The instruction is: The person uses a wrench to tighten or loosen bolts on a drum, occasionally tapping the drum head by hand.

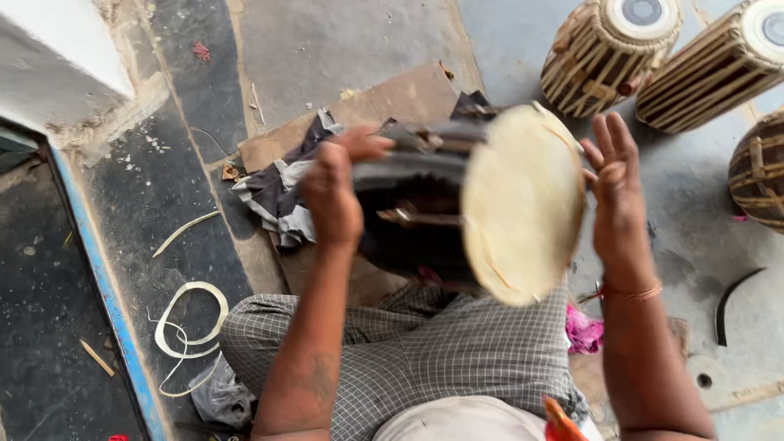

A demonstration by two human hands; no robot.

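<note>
A drum (457, 204) lies on its side above my checked-cloth lap (425, 343), blurred by motion, with its pale round skin head (523, 204) turned toward me. My left hand (333, 189) grips the dark body of the drum at its far end. At the right rim of the skin, my right hand (614, 189) is raised with fingers spread, its palm against the edge of the head. A thin bangle circles my right wrist.
Two finished strapped drums (608, 51) (719, 69) stand at the top right, a third (758, 173) at the right edge. A dark cloth (278, 192) and cardboard (392, 102) lie on the floor ahead. Pale strap coils (192, 327) lie left; pink scrap (583, 331) right.
</note>
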